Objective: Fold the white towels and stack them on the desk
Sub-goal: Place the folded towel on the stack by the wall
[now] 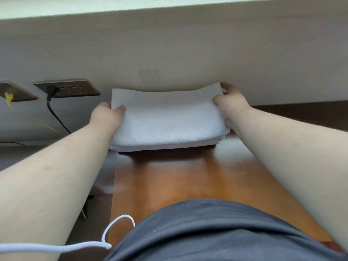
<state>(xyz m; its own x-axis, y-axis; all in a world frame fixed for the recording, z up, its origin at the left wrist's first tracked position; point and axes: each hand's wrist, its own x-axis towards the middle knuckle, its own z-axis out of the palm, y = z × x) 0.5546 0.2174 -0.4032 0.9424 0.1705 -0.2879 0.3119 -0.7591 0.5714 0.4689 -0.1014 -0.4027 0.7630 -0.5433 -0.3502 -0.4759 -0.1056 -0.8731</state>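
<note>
- The folded white towel (pixel 167 113) sat at the far end of the wooden desk (pixel 188 178), on other folded layers.
- The left hand (pixel 108 114) pinched its left edge; the right hand (pixel 228 106) gripped its right edge.
- To my eye, squaring the edges over the stack before letting go would serve best.
- A wall socket (pixel 66 88) lay far left.

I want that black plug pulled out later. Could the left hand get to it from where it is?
Probably yes. The left hand grips the towel, and the plug sits in the wall socket just to its left, nothing between them; it must let go first.
</note>
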